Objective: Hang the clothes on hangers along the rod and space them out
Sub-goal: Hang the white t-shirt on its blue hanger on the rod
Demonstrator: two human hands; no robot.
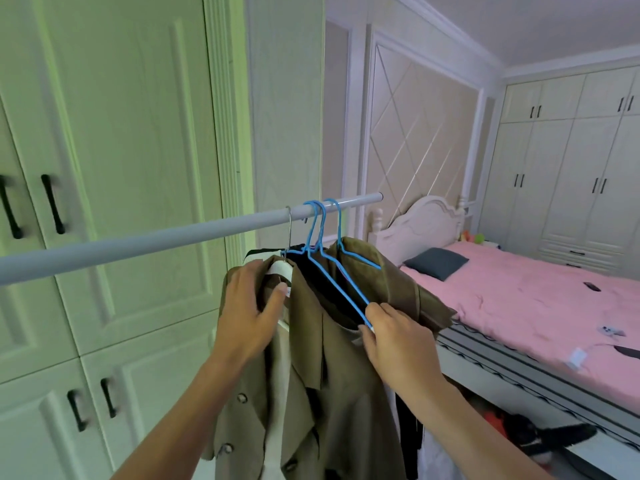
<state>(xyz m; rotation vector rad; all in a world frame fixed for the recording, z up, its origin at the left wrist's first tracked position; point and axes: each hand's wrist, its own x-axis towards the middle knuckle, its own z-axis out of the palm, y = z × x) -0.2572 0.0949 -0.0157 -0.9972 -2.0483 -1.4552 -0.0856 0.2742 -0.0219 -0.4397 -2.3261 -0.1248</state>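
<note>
A grey rod [145,242] runs from the lower left up to the right. Near its far end hang a white hanger [281,266] with a metal hook and three blue wire hangers [320,233], bunched close together. A brown double-breasted coat [311,393] hangs on the white hanger, a dark garment [325,285] sits behind it, and a brown jacket [391,285] hangs furthest right. My left hand [247,313] grips the coat's shoulder at the white hanger. My right hand [394,341] pinches the lower end of one blue wire hanger.
Pale green wardrobe doors [114,168] with black handles stand right behind the rod. A bed [554,306] with a pink cover, a dark pillow and small items lies to the right. Dark things lie on the floor beside the bed.
</note>
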